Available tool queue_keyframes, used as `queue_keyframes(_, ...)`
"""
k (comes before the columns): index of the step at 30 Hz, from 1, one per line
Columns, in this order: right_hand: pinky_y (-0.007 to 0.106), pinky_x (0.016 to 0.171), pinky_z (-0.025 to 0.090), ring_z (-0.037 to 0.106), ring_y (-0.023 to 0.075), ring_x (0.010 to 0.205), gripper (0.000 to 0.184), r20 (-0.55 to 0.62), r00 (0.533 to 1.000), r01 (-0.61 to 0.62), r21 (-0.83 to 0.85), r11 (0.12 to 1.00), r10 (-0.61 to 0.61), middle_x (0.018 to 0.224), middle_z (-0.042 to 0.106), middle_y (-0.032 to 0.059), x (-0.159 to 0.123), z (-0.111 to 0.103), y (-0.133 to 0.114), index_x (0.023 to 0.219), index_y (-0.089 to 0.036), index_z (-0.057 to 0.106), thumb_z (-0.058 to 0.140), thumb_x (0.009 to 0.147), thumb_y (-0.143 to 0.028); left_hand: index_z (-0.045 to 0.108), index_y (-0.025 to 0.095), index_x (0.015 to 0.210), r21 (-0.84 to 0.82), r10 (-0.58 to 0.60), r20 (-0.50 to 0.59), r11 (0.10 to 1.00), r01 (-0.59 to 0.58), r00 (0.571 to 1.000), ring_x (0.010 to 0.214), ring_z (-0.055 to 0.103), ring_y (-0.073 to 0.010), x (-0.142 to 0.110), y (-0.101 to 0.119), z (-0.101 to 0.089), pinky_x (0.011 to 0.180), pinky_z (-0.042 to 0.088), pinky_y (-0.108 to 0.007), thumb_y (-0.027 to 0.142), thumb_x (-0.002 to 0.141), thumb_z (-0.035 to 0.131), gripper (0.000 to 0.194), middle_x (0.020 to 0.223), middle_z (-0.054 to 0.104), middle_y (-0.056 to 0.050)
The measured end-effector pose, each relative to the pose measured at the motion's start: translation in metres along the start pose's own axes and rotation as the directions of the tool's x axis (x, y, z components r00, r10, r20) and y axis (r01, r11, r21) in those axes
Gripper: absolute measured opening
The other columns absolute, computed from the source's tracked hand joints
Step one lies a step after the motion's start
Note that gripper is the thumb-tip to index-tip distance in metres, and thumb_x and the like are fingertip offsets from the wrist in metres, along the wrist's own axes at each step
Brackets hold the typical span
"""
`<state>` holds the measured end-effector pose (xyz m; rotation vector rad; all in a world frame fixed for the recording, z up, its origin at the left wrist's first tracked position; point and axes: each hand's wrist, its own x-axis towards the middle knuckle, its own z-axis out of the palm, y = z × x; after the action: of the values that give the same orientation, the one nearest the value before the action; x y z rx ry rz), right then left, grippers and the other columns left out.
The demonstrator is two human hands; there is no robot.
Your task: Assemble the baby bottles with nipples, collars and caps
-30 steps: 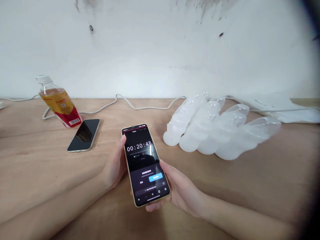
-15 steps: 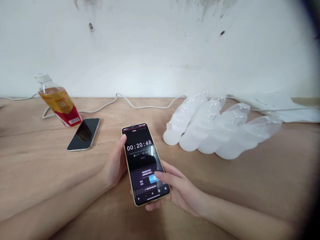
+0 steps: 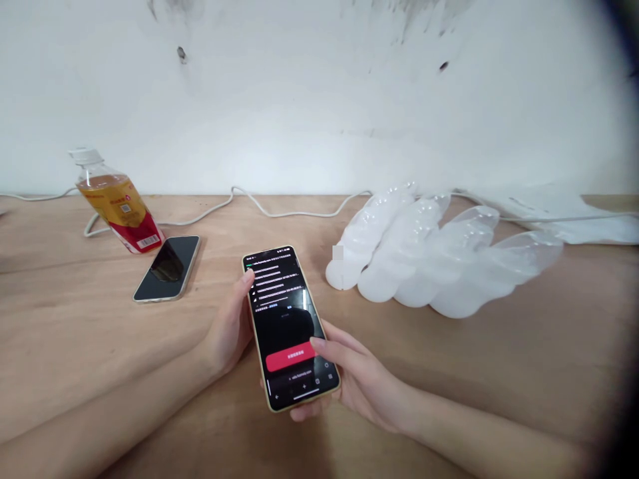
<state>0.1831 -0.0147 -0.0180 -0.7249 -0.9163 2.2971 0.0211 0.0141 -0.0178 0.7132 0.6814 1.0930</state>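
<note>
Our right hand (image 3: 367, 380) has moved its thumb over the phone (image 3: 279, 327), list (image 3: 273, 285) already up, red button (image 3: 287, 359) remaining, our left hand (image 3: 230, 327) and right fingers grasping the case.

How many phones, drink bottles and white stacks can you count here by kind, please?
Phones: 2 (a held phone between the left hand and right hand, a dark-screened phone lying on the table)
Drink bottles: 1
White stacks: 4
Total: 7
</note>
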Motion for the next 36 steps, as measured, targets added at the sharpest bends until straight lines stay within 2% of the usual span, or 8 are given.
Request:
queue_keyframes(7,0.035,0.067,0.052,0.062,0.0174,0.081,0.036,0.021,1.0,0.003,-0.011,1.0,-0.003,0.096,0.059,0.0064,-0.0003,-0.0008,0.0002,0.113,-0.021,0.042,0.051,0.08,-0.033,0.059,0.016,0.1,-0.002,-0.005,-0.055,1.0,0.005,0.998,0.102,0.054,-0.0235,-0.0003,0.0027,0.0031,0.091,0.037,-0.033,0.045,0.081,0.041,0.038,0.1,0.064,-0.004)
queue_keyframes(12,0.036,0.068,0.052,0.061,0.016,0.08,0.036,0.029,1.0,0.004,-0.014,1.0,-0.004,0.098,0.058,0.0064,-0.0001,-0.0011,0.0005,0.113,-0.021,0.042,0.051,0.08,-0.033,0.059,0.015,0.099,-0.002,-0.042,-0.123,0.999,0.042,0.991,0.091,0.059,-0.0224,-0.0009,0.0057,0.0065,0.086,0.04,-0.033,0.042,0.082,0.041,0.037,0.094,0.066,-0.005)
queue_keyframes(17,0.036,0.068,0.052,0.062,0.0164,0.081,0.034,0.026,0.999,0.019,-0.015,1.0,-0.019,0.098,0.058,0.0064,-0.0006,-0.0014,0.0015,0.112,-0.021,0.044,0.051,0.08,-0.031,0.06,0.016,0.098,-0.023,-0.025,-0.121,0.999,0.023,0.992,0.099,0.055,-0.0225,-0.0012,0.005,0.0066,0.086,0.04,-0.031,0.04,0.081,0.043,0.034,0.103,0.063,-0.004)
queue_keyframes(29,0.036,0.068,0.052,0.061,0.0164,0.081,0.035,0.026,1.0,0.016,-0.024,1.0,-0.016,0.097,0.059,0.0063,0.0,-0.0009,0.0014,0.111,-0.021,0.044,0.052,0.079,-0.033,0.061,0.015,0.096,-0.009,-0.021,-0.136,1.0,0.02,0.99,0.096,0.057,-0.0231,-0.0003,0.0051,0.0071,0.086,0.039,-0.032,0.039,0.08,0.045,0.033,0.102,0.064,-0.003)
queue_keyframes(32,0.035,0.068,0.052,0.062,0.0158,0.079,0.034,0.035,0.999,0.021,-0.023,1.0,-0.02,0.095,0.059,0.0058,-0.0004,-0.0009,0.0015,0.111,-0.021,0.044,0.052,0.079,-0.032,0.062,0.015,0.094,-0.004,-0.048,-0.137,0.999,0.048,0.989,0.092,0.059,-0.0221,-0.0008,0.0055,0.0077,0.085,0.04,-0.031,0.037,0.08,0.045,0.03,0.098,0.066,-0.001)
queue_keyframes(36,0.036,0.068,0.052,0.061,0.0157,0.08,0.035,0.025,1.0,0.017,-0.021,1.0,-0.016,0.096,0.059,0.0058,-0.0007,-0.0013,0.0022,0.111,-0.021,0.044,0.052,0.079,-0.032,0.063,0.015,0.09,0.034,-0.021,-0.189,0.999,0.028,0.982,0.085,0.061,-0.0212,-0.0015,0.0057,0.0079,0.084,0.041,-0.031,0.035,0.078,0.049,0.027,0.089,0.067,-0.003)
